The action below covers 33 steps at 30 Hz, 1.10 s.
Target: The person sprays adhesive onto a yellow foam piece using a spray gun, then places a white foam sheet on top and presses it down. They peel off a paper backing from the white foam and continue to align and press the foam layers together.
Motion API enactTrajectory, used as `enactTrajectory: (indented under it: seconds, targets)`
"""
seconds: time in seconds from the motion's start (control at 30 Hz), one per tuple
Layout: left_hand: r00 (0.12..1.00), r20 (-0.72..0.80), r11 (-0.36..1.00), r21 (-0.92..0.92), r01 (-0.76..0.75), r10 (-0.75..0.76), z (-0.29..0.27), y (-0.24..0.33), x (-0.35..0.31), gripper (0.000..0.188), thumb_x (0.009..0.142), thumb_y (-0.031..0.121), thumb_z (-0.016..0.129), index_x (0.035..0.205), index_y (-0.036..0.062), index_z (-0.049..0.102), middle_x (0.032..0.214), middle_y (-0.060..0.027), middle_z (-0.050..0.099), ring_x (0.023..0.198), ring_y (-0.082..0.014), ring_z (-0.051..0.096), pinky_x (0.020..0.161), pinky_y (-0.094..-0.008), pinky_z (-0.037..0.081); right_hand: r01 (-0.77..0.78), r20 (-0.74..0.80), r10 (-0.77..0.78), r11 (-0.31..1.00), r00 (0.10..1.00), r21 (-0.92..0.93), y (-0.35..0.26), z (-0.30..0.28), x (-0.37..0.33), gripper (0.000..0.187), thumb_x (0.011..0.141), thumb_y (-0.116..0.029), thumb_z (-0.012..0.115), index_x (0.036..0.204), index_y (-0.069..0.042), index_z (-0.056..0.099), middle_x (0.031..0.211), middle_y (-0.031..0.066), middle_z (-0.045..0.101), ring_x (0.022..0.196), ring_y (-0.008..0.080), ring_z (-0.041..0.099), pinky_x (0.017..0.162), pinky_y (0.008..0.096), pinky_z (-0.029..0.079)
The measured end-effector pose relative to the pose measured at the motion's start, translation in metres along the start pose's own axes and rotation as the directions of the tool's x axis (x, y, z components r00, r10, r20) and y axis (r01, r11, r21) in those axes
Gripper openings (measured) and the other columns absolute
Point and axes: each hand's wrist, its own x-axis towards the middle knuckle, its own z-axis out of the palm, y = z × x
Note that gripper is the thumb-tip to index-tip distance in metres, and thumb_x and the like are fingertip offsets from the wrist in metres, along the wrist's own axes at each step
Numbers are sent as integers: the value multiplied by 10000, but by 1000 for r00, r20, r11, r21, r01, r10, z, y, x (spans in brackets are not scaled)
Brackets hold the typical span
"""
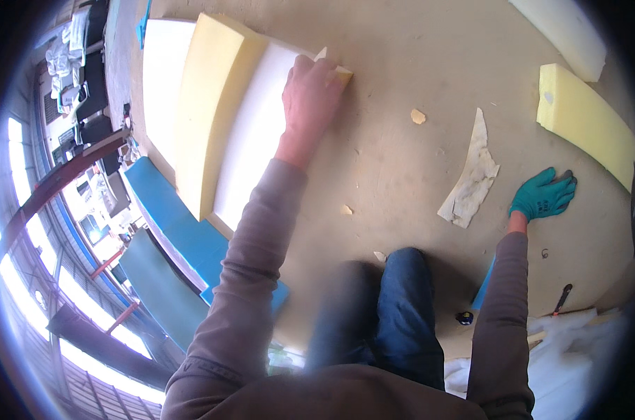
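My left hand (309, 98), bare, is closed at the right end of a white foam slab (258, 105). Pale yellow foam bits stick out past its fingers, and the fingertips are partly hidden, so a scrap (344, 74) seems pinched there. A thick yellow foam block (212, 98) stands along the slab's left side. In a teal glove, my right hand (545, 194) lies with fingers stretched on the brown surface (394, 168). Left of it is a long, torn, off-white scrap (471, 178), pointed at its far end.
Another yellow foam block (587, 122) and a pale slab (566, 31) lie at the far right. Small foam crumbs (418, 116) dot the surface. Blue foam (177, 203) is at the left. A tape measure-like round item (464, 318) and a dark-handled tool (563, 297) lie near right.
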Motion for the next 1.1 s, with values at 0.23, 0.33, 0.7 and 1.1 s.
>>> enactTrajectory:
  seconds: [0.23,0.33,0.7,1.1]
  targets:
    - [971,202,988,64,-143,128,1,-2,20,46,935,106,703,980,106,692,1055,-131,647,949,-403,678,821,-512,586,0,12,-1,999,1000,44,-4,-7,4,547,1123,-444,527,1508,-60,587,1551,160,582,1429,365,526,1161,546,385]
    - [931,308,946,189,-262,196,1,-2,25,126,921,22,650,1022,95,670,1040,-140,617,950,-418,666,814,-555,580,-9,8,9,999,1000,49,-5,-8,4,540,1124,-445,527,1507,-69,589,1559,154,578,1446,360,519,1170,543,381]
    - [788,414,829,124,-545,456,-11,-15,14,361,861,-60,619,1179,96,688,1133,-133,571,1049,-387,604,841,-524,550,-24,-3,24,998,1000,53,-3,-4,2,562,1127,-474,508,1531,-91,582,1592,157,564,1466,359,507,1197,548,363]
    - [970,196,942,-328,-71,142,-37,-22,-1,153,1050,161,747,1041,11,719,963,-114,702,783,-207,689,655,-370,550,-7,9,7,1000,1000,12,-5,-6,4,523,1130,-445,516,1508,-90,590,1555,154,590,1443,354,533,1190,537,377]
